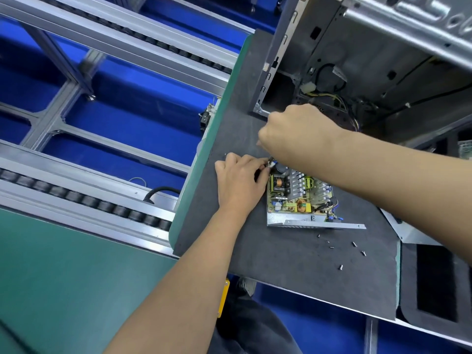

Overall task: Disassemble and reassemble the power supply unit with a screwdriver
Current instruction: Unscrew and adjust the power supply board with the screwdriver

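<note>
The opened power supply unit [298, 198] lies on a dark grey mat [281, 264], its circuit board with coils and heat sinks exposed in a metal tray. My left hand [240, 180] rests at the unit's far left corner, fingertips pinching something small there. My right hand [296, 131] is fisted just above that corner; a screwdriver tip [270, 159] pokes out below it, the handle hidden in the fist. Several loose screws [341, 251] lie on the mat in front of the unit.
An open computer case [370, 60] with cables stands behind my right hand. A metal cover [408, 231] lies to the right under my forearm. Black foam trays [434, 290] sit at the right edge. Aluminium conveyor rails [102, 47] and a green surface [63, 277] fill the left.
</note>
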The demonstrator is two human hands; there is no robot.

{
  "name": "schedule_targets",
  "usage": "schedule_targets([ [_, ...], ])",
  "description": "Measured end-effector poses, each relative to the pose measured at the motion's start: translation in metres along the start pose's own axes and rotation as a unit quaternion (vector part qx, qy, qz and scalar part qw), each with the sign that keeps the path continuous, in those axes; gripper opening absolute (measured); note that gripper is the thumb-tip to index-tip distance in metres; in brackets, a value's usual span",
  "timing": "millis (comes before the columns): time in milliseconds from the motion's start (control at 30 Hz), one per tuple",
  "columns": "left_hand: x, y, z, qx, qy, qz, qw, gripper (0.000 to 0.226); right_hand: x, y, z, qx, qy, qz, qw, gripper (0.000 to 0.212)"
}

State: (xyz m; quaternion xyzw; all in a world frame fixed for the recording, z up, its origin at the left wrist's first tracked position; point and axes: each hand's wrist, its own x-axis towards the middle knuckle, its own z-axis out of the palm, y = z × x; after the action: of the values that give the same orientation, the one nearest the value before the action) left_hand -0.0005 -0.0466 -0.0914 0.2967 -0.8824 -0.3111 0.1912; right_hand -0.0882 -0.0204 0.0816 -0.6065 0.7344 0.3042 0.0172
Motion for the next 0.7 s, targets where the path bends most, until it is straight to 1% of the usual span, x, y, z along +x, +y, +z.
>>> schedule_targets([
  [33,-0.001,0.000,0.000,0.000,-0.003,0.000,1.000,0.014,0.000,0.001,0.001,0.014,-0.007,0.022,1.000,0.018],
  [100,-0.001,0.000,-0.002,0.002,-0.005,0.001,1.000,0.016,0.001,0.006,0.001,0.057,-0.036,0.066,0.996,0.029],
  [133,-0.001,0.000,-0.002,0.002,-0.004,0.002,1.000,0.016,0.001,0.009,0.001,0.066,-0.048,0.068,0.994,0.033],
  [167,0.000,0.000,-0.002,0.001,-0.003,0.001,1.000,0.016,0.001,0.012,0.000,0.065,-0.045,0.051,0.996,0.033],
  [267,0.000,-0.001,0.000,-0.001,-0.001,-0.001,1.000,0.016,-0.002,0.013,-0.001,0.031,-0.022,-0.043,0.998,0.016],
  [300,0.000,-0.001,0.001,0.001,0.002,0.002,1.000,0.015,-0.002,0.010,-0.004,0.027,-0.019,-0.059,0.998,0.012],
  [333,-0.001,-0.002,0.001,0.004,0.006,0.005,1.000,0.013,-0.002,0.005,-0.007,0.029,-0.023,-0.063,0.997,0.014],
  [367,-0.001,-0.002,0.002,0.006,0.013,0.008,1.000,0.012,-0.003,-0.001,-0.009,0.029,-0.027,-0.064,0.997,0.022],
  [433,-0.001,-0.001,-0.001,0.008,0.030,0.008,0.999,0.022,-0.004,-0.014,-0.010,0.022,-0.018,-0.062,0.998,0.035],
  [467,-0.001,0.000,-0.002,0.012,0.028,0.006,1.000,0.024,-0.003,-0.021,-0.009,0.021,-0.015,-0.045,0.999,0.038],
  [533,0.001,0.003,-0.006,0.028,0.008,-0.005,1.000,0.021,0.003,-0.033,-0.008,0.017,-0.013,0.001,1.000,0.039],
  [567,0.001,0.004,-0.007,0.025,0.001,-0.012,1.000,0.022,0.006,-0.039,-0.009,0.025,-0.022,0.023,0.999,0.036],
  [633,0.000,0.004,-0.007,0.001,-0.002,-0.017,1.000,0.021,0.012,-0.040,-0.009,0.068,-0.062,0.060,0.994,0.013],
  [667,-0.001,0.004,-0.007,0.003,0.006,-0.009,1.000,0.021,0.013,-0.037,-0.012,0.081,-0.077,0.074,0.991,0.012],
  [700,-0.002,0.003,-0.006,0.017,0.012,0.001,1.000,0.023,0.011,-0.032,-0.015,0.075,-0.092,0.080,0.990,0.022],
])
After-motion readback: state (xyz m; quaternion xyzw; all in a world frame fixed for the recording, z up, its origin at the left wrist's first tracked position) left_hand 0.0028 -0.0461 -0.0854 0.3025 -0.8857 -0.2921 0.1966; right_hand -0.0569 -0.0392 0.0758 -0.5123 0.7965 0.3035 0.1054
